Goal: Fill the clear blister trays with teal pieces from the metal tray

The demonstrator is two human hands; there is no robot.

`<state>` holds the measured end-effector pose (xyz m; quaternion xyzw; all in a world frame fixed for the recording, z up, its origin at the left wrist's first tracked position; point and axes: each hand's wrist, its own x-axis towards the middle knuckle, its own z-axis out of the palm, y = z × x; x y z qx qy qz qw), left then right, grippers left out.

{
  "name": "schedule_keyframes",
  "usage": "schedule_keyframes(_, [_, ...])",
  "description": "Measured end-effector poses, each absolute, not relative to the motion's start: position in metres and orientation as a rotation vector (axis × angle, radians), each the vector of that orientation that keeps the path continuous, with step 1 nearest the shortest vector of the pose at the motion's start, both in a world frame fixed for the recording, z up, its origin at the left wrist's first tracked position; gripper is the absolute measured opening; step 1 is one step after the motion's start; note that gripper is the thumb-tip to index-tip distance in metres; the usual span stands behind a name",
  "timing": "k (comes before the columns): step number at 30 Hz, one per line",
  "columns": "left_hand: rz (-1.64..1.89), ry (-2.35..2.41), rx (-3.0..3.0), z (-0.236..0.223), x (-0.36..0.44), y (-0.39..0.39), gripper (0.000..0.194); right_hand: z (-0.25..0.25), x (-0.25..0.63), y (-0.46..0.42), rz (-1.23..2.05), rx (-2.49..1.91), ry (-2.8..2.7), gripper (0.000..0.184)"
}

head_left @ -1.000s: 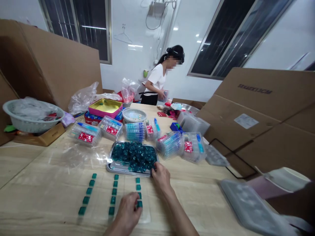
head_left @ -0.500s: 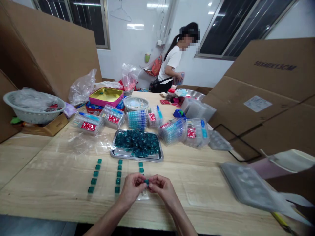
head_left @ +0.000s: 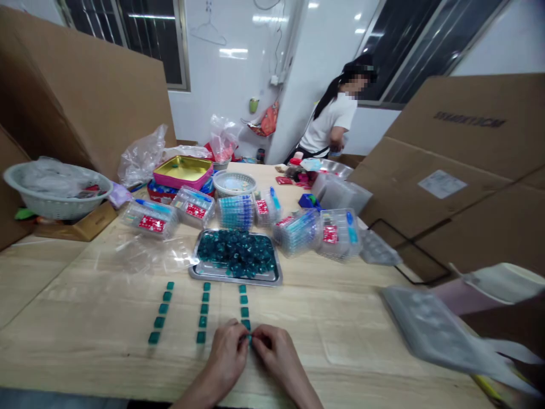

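At the near end of the right-hand row, a small teal square piece [head_left: 249, 337] sits between the fingertips of my left hand [head_left: 230, 349] and my right hand [head_left: 275, 349]. Both hands are closed in a pinch on it, and the fingers partly cover it. Above them, the same row continues with several teal squares [head_left: 244, 312] on a clear sheet. To the left run a middle row of teal squares [head_left: 202, 308] and an outer row [head_left: 163, 308]. Behind the rows stands a metal tray [head_left: 221, 274] heaped with glossy teal pieces [head_left: 236, 250].
Clear plastic packs with blue pens [head_left: 149, 218] and stacked clear cases [head_left: 298, 230] line the table behind the tray. A white basket [head_left: 57, 199] stands left, a grey plastic tray [head_left: 443, 329] right. Cardboard [head_left: 464, 147] walls both sides. A person [head_left: 330, 119] stands at the back.
My hands have moved down and slightly left with the teal piece, now at the row's near end; more squares of that row show. The person at the back has moved right and bent forward.
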<state>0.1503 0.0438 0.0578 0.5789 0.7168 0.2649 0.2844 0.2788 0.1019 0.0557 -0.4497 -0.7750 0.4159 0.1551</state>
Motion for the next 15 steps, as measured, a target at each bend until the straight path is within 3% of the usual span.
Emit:
schedule_keyframes(6, [0.676, 1.856, 1.771, 0.039, 0.142, 0.039, 0.028, 0.061, 0.286, 0.106, 1.098, -1.311, -2.159, 0.015])
schedule_keyframes(11, [0.8, 1.916, 2.029, 0.026, 0.14, 0.043, 0.024, 0.055, 0.362, 0.149, 0.473, -1.614, -1.947, 0.022])
schedule_keyframes(15, [0.644, 1.822, 2.281, 0.034, 0.153, 0.06, 0.054, 0.041, 0.417, 0.182, 0.159, -1.894, -1.951, 0.03])
